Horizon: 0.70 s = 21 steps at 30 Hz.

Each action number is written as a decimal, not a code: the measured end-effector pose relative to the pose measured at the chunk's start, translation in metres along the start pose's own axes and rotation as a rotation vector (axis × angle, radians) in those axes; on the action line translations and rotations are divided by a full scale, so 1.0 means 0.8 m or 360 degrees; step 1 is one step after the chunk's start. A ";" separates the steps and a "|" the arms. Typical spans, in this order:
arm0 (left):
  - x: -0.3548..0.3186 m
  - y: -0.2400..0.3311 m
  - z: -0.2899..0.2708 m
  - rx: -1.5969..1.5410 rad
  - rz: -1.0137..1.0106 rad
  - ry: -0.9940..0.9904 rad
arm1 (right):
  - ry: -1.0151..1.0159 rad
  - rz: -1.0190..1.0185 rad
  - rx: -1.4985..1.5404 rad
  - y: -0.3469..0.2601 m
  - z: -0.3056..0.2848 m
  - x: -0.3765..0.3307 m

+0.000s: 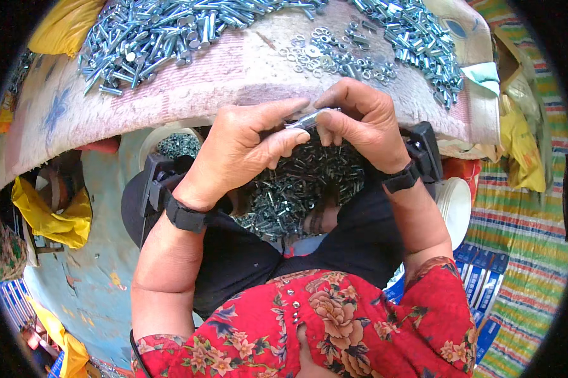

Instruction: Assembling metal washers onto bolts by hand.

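Looks like a fitting-together step tbh, left hand point(233, 148) and right hand point(369, 124) both pinching a shiny metal piece point(307, 120), loose washers point(313, 51) at 12 o'clock, so next calls for careful alignment.

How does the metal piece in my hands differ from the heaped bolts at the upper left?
The metal piece is held between your left hand and right hand; the heaped bolts lie on the cloth.
The metal piece slants up to the right; the heaped bolts point many ways.
Both look elongated, shiny and silvery.
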State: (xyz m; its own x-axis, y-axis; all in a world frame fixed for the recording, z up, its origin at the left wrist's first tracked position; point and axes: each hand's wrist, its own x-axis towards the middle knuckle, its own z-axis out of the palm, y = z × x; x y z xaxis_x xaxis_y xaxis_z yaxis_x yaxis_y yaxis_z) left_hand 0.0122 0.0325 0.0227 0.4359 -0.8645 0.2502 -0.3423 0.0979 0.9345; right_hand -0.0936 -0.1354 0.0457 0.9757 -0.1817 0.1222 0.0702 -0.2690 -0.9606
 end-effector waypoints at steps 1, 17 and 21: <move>-0.001 0.006 -0.004 -0.0258 -0.0283 -0.0051 | -0.0007 0.0138 0.0223 -0.002 0.003 0.002; 0.006 -0.021 -0.015 -0.0938 -0.0596 0.0345 | 0.0016 -0.0421 -0.1816 0.060 -0.058 0.103; 0.004 -0.024 -0.014 -0.1024 -0.0614 0.0404 | 0.0086 -0.0371 -0.1508 0.063 -0.065 0.106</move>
State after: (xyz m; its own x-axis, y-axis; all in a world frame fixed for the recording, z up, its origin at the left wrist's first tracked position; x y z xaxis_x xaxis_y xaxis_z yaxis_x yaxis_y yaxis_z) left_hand 0.0299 0.0332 0.0086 0.6286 -0.7643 -0.1437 0.3867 0.1469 0.9104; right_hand -0.0179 -0.2134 0.0207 0.9460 -0.0644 0.3178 0.0413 -0.9481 -0.3152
